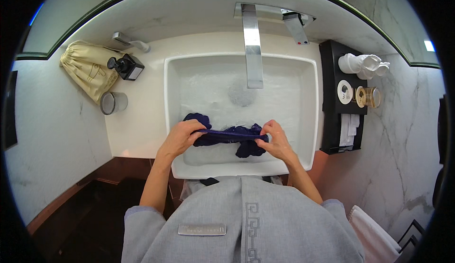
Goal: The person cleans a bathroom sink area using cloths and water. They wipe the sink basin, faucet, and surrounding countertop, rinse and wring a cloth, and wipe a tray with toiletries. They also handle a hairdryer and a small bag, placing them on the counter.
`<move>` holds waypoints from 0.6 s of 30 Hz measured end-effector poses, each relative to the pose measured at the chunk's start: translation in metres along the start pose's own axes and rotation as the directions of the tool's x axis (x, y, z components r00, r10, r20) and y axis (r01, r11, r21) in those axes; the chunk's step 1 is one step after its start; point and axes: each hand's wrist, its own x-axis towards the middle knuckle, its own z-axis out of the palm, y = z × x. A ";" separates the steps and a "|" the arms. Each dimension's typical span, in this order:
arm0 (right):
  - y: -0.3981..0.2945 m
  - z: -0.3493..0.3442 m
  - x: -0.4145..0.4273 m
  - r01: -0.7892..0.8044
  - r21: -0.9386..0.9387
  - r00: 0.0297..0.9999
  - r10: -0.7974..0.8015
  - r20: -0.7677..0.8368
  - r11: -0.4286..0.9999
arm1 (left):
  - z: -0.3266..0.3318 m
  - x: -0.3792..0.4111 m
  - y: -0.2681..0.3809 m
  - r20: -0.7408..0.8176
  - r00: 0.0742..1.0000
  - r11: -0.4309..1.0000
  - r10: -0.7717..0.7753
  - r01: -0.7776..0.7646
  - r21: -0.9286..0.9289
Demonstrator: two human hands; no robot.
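A dark blue wet cloth garment [227, 135] is stretched sideways over the water in a white rectangular washbasin [312, 128]. My left hand [182, 135] pinches its upper edge at the left end, between thumb and fingers. At the right end, my right hand [276, 140] pinches the same edge. Bunched parts of the garment hang below this edge and beyond my left fingers. Above the basin, a flat chrome spout [252, 46] reaches out over the round drain cover [242, 92]. The garment's exact kind cannot be told.
Left of the basin are a cream drawstring bag [90, 67], a black pump bottle [129, 67] and a glass tumbler [113, 103]. A chrome tap lever [296, 30] is right of the spout. A black amenity tray [328, 78] stands at the right; a white towel [373, 234] hangs lower right.
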 end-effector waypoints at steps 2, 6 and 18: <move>-0.001 -0.016 0.006 0.283 0.197 0.956 -0.260 -0.136 0.939 | -0.003 0.002 0.014 -0.081 0.995 0.998 -0.067 0.065 -0.017; -0.011 -0.035 0.064 -0.015 0.310 0.986 0.066 -0.156 0.951 | 0.009 0.054 -0.014 -0.467 0.883 0.994 0.040 0.012 0.108; -0.003 0.070 0.035 0.019 -0.519 0.932 -0.203 -0.302 0.855 | 0.111 0.097 -0.025 -0.647 0.758 0.887 0.084 0.239 0.395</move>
